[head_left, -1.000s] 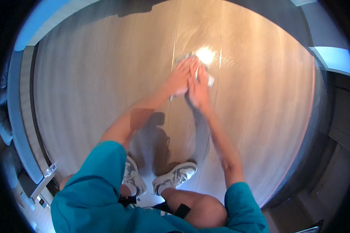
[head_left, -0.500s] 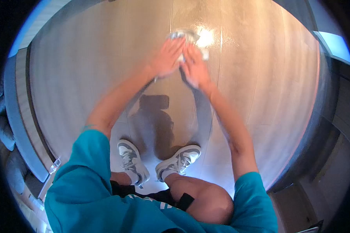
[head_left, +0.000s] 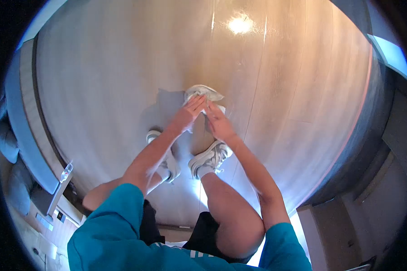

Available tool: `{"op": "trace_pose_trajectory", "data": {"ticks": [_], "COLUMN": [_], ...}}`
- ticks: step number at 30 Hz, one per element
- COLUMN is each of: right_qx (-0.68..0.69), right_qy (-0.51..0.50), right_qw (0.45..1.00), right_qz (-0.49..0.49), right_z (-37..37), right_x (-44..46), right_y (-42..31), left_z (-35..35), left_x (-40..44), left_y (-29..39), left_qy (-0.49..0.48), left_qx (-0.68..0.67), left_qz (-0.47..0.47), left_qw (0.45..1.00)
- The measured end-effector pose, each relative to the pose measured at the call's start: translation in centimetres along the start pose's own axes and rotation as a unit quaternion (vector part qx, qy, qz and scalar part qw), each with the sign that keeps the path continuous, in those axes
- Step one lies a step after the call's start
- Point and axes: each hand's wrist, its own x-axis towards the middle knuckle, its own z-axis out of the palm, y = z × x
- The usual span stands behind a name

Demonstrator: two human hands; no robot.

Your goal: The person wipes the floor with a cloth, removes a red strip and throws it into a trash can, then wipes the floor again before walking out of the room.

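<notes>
A crumpled pale cloth [head_left: 204,91] lies on the wood-plank floor just ahead of my shoes. My left hand [head_left: 189,111] presses on its near side with the fingers stretched out flat. Beside it, my right hand [head_left: 220,121] rests its fingertips on the cloth's near right part, fingers extended and slightly blurred. The fingertips of both hands almost meet on the cloth. Part of the cloth is hidden under the fingers.
My grey-and-white shoes [head_left: 211,158] stand close behind the hands. To the left runs a grey sofa [head_left: 34,135] with a clear plastic item [head_left: 66,172] near its end. Dark furniture [head_left: 371,167] curves along the right. A lamp glare [head_left: 240,24] shines on the floor [head_left: 122,67].
Both hands have drawn the cloth back toward my feet, from near the lamp glare to just ahead of the shoes. My knees and elbows are more bent.
</notes>
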Motion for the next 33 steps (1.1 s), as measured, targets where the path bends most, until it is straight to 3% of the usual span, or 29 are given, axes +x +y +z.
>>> {"op": "trace_pose_trajectory", "data": {"ticks": [3, 5, 6, 9, 11, 17, 23, 28, 30, 33], "right_qx": [-0.023, 0.067, 0.065, 0.115, 0.163, 0.105, 0.034, 0.034, 0.040, 0.018], "right_qy": [-0.039, -0.040, -0.041, 0.002, -0.001, -0.003, -0.002, 0.023, 0.013, -0.014], "right_qw": [0.998, 0.987, 0.988, 0.983, 0.966, 0.980, 0.989, 0.994, 0.991, 0.985], "right_qz": [0.044, 0.140, 0.136, 0.145, 0.200, 0.168, 0.142, 0.099, 0.131, 0.173], "right_z": [-3.3, -5.7, -6.7, -9.1, -10.1, -12.5, -14.5, -13.7, -13.3, -12.4], "right_x": [-1.8, -2.3, -2.6, -3.6, -4.2, -4.8, -3.4, -2.5, -2.3, -2.8], "right_y": [-3.1, -6.5, -8.7, -15.4, -19.2, -27.8, -34.4, -36.9, -38.0, -38.6], "left_z": [-1.0, -5.5, -7.6, -13.6, -17.5, -26.3, -29.2, -33.3, -33.5, -32.4], "left_x": [-1.6, -1.7, -2.4, -4.6, -6.6, -12.6, -17.4, -19.6, -20.4, -21.4], "left_y": [3.0, 6.9, 8.6, 11.5, 13.1, 17.0, 17.1, 17.8, 17.6, 17.7], "left_qy": [-0.046, -0.051, -0.058, -0.063, -0.077, -0.086, -0.002, -0.011, -0.021, 0.040], "left_qx": [-0.089, -0.133, -0.176, -0.213, -0.214, -0.231, -0.240, -0.263, -0.263, -0.261], "left_qz": [-0.102, -0.147, -0.190, -0.197, -0.199, -0.194, -0.187, -0.234, -0.236, -0.205], "left_qw": [0.990, 0.979, 0.964, 0.955, 0.953, 0.950, 0.953, 0.936, 0.935, 0.942]}}
